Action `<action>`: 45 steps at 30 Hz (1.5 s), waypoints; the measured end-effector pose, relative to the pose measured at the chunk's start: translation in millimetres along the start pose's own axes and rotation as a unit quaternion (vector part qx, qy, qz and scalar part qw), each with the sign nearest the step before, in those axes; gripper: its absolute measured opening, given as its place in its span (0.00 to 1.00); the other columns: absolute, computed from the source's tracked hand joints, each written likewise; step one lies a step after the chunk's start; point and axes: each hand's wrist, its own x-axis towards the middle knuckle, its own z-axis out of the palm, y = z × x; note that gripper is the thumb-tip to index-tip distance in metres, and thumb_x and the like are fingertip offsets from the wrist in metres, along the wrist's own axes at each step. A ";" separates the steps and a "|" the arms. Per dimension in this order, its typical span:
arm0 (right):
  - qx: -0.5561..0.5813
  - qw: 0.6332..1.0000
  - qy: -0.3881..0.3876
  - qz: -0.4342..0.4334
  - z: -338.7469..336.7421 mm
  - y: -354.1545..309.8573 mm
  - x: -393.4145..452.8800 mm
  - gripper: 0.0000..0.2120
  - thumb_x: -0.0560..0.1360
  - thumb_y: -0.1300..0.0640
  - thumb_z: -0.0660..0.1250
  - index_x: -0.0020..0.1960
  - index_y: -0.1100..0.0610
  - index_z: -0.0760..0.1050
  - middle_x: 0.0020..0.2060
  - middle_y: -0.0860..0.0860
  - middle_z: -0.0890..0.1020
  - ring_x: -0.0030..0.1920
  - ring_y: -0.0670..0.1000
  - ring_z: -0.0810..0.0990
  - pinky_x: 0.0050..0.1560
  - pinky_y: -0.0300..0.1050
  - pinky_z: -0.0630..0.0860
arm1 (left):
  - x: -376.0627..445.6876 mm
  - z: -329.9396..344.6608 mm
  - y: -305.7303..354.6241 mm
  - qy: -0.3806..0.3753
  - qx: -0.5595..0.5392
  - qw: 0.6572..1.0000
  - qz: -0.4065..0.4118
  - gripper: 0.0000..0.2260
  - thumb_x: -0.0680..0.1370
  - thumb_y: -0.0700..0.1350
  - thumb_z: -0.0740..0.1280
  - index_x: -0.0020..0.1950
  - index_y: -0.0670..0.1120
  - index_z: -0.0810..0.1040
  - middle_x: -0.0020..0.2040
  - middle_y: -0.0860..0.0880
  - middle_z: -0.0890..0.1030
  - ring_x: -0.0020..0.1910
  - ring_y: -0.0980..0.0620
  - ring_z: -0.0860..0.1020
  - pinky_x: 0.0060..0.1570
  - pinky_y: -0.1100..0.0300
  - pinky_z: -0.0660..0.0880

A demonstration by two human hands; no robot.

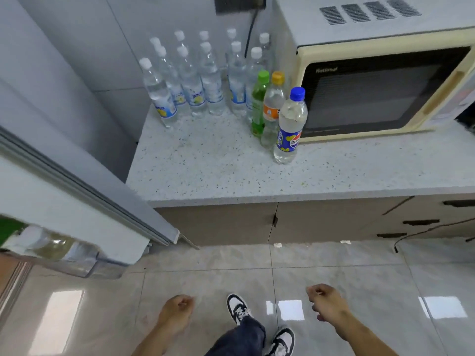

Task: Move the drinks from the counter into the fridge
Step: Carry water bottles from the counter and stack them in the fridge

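Counter bottles stand well beyond both empty hands.

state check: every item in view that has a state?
fridge door: open
door shelf: holds a bottle
microwave: door closed
blue-capped bottle: upright, capped, on counter
white-capped bottles: upright, capped
left hand: empty, loosely curled
right hand: empty, loosely curled

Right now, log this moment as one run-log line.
hands: left and right empty, low over floor | bottles: upright on counter beside microwave | fridge door: open
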 end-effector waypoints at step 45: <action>-0.485 0.674 0.049 -0.555 125.0 -718.5 50.4 0.21 0.79 0.47 0.64 0.68 0.57 0.70 0.63 0.58 0.72 0.61 0.60 0.76 0.55 0.52 0.75 | 141.9 -215.5 510.8 0.393 0.117 0.870 0.273 0.24 0.79 0.41 0.64 0.75 0.48 0.65 0.71 0.45 0.66 0.65 0.40 0.72 0.60 0.47 0.72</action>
